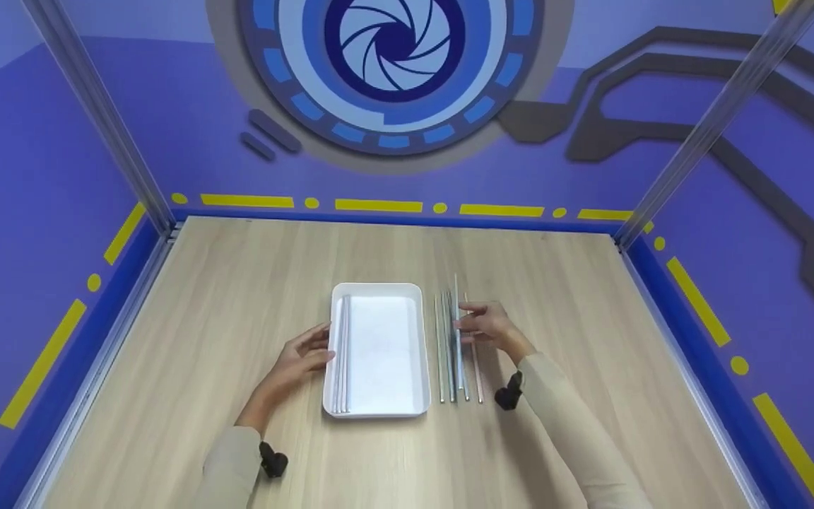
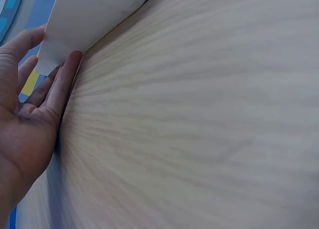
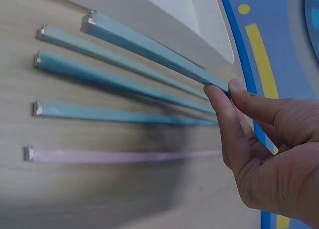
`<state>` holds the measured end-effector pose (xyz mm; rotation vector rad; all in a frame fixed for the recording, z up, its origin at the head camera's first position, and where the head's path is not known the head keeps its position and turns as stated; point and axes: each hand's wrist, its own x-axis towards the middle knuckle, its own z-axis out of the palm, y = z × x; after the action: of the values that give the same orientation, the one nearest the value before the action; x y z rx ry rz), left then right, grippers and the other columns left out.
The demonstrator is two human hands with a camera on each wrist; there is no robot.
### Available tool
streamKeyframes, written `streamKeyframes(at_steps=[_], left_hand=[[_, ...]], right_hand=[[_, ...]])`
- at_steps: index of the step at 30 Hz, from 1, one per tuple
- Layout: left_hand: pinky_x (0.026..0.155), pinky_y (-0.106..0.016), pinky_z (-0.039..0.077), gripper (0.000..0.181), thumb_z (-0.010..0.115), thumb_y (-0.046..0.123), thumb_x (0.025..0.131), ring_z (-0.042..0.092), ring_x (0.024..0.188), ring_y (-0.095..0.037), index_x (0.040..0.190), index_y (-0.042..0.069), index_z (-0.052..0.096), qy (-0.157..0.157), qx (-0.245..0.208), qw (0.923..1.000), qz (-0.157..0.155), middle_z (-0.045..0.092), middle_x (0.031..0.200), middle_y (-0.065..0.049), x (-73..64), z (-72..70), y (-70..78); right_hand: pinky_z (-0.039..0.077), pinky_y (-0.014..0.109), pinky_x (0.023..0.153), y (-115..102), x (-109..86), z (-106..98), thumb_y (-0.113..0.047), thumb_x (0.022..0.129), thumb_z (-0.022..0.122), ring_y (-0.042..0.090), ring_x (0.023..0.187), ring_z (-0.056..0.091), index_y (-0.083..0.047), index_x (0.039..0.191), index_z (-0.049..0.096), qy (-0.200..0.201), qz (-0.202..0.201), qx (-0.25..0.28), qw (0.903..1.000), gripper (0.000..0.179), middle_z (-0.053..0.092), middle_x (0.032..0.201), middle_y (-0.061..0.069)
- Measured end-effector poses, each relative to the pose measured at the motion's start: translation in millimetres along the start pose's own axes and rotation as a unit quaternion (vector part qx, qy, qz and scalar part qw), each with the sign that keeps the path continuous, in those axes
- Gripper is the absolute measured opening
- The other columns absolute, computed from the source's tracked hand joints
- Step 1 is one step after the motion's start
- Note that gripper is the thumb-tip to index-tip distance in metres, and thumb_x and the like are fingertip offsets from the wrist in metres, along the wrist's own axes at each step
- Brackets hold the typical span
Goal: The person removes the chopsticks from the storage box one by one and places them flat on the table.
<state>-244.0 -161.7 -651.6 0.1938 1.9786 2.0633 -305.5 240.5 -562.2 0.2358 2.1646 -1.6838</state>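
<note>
My right hand (image 1: 486, 326) pinches a blue chopstick (image 3: 149, 49) between thumb and fingertips, holding it raised over the table. Its square end has a silvery cap. Below it on the wood lie a pale green chopstick (image 3: 114, 56), two more blue chopsticks (image 3: 99, 112) and a pink chopstick (image 3: 99, 156), roughly side by side. To their left stands a white rectangular tray (image 1: 386, 408), with a few pale chopsticks (image 1: 343, 353) lying lengthwise along its left side. At the tray's left wall, my left hand (image 1: 299, 359) touches the outside with extended fingers.
The light wood table (image 1: 251, 268) is bounded at the back and both sides by blue-purple printed panels (image 1: 167, 127). Metal posts (image 1: 107, 113) rise at the two back corners. A black wrist camera (image 1: 509, 392) sits at each sleeve cuff.
</note>
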Motion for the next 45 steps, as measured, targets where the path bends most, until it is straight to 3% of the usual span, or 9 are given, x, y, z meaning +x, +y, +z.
streamKeyframes(at_steps=[4, 9, 15, 19, 24, 32, 45], left_hand=[[0.099, -0.028, 0.057, 0.070, 0.070, 0.011, 0.096, 0.049, 0.136, -0.037, 0.158, 0.005, 0.036, 0.003, 0.003, 1.0000, -0.004, 0.045, 0.153, -0.024, 0.0, 0.7, 0.0], [0.099, -0.029, 0.058, 0.070, 0.071, 0.011, 0.096, 0.047, 0.138, -0.039, 0.157, 0.005, 0.037, 0.005, 0.009, 0.9999, -0.004, 0.045, 0.154, -0.024, -0.4, 1.2, 0.2], [0.100, -0.030, 0.057, 0.070, 0.071, 0.012, 0.096, 0.048, 0.138, -0.039, 0.157, 0.006, 0.037, 0.009, 0.022, 0.9997, -0.006, 0.045, 0.154, -0.023, -0.7, 0.8, 2.0], [0.100, -0.029, 0.057, 0.070, 0.071, 0.011, 0.096, 0.048, 0.138, -0.039, 0.157, 0.006, 0.038, 0.010, 0.021, 0.9997, -0.009, 0.046, 0.153, -0.023, -0.4, 0.3, 2.4], [0.097, -0.026, 0.057, 0.070, 0.071, 0.011, 0.096, 0.048, 0.137, -0.040, 0.157, 0.004, 0.038, 0.009, 0.012, 0.9999, -0.007, 0.047, 0.152, -0.024, 1.0, 0.3, 2.3], [0.097, -0.026, 0.057, 0.071, 0.070, 0.012, 0.097, 0.047, 0.137, -0.042, 0.158, 0.004, 0.036, 0.000, 0.018, 0.9998, -0.001, 0.046, 0.152, -0.026, 1.9, -0.4, 2.0], [0.101, -0.024, 0.055, 0.070, 0.073, 0.016, 0.095, 0.049, 0.137, -0.035, 0.157, 0.010, 0.040, 0.012, 0.031, 0.9994, -0.008, 0.048, 0.153, -0.021, 1.9, -1.1, 0.0]], right_hand=[[0.066, 0.033, 0.073, 8.8, 2.1, -14.0, 0.003, 0.092, 0.070, 0.023, 0.086, 0.076, 0.007, 0.144, 0.051, 0.011, 0.011, -0.002, 0.9999, 0.056, 0.076, 0.107, 0.022], [0.065, 0.036, 0.080, 20.4, 3.5, -30.0, 0.000, 0.093, 0.070, 0.023, 0.092, 0.077, 0.006, 0.144, 0.052, 0.022, 0.028, -0.034, 0.9988, 0.055, 0.073, 0.117, 0.025], [0.064, 0.040, 0.087, 31.4, 1.5, -43.6, -0.004, 0.092, 0.071, 0.022, 0.093, 0.075, 0.005, 0.144, 0.053, 0.008, 0.030, -0.045, 0.9985, 0.057, 0.074, 0.116, 0.021], [0.064, 0.038, 0.083, 34.1, -0.3, -50.1, -0.004, 0.091, 0.072, 0.021, 0.091, 0.075, 0.007, 0.143, 0.053, 0.001, 0.026, -0.049, 0.9985, 0.057, 0.073, 0.117, 0.023], [0.065, 0.033, 0.078, 38.0, 1.3, -52.0, 0.000, 0.091, 0.072, 0.022, 0.092, 0.076, 0.009, 0.142, 0.053, 0.014, 0.023, -0.057, 0.9980, 0.055, 0.072, 0.119, 0.026], [0.065, 0.036, 0.077, 48.1, 0.9, -48.1, 0.005, 0.093, 0.066, 0.028, 0.090, 0.078, 0.009, 0.142, 0.052, 0.026, 0.026, -0.036, 0.9987, 0.051, 0.074, 0.114, 0.027], [0.065, 0.032, 0.067, 49.9, 0.0, -37.8, 0.007, 0.091, 0.069, 0.018, 0.074, 0.075, 0.008, 0.133, 0.062, 0.072, 0.016, -0.076, 0.9944, 0.043, 0.077, 0.101, 0.023]])
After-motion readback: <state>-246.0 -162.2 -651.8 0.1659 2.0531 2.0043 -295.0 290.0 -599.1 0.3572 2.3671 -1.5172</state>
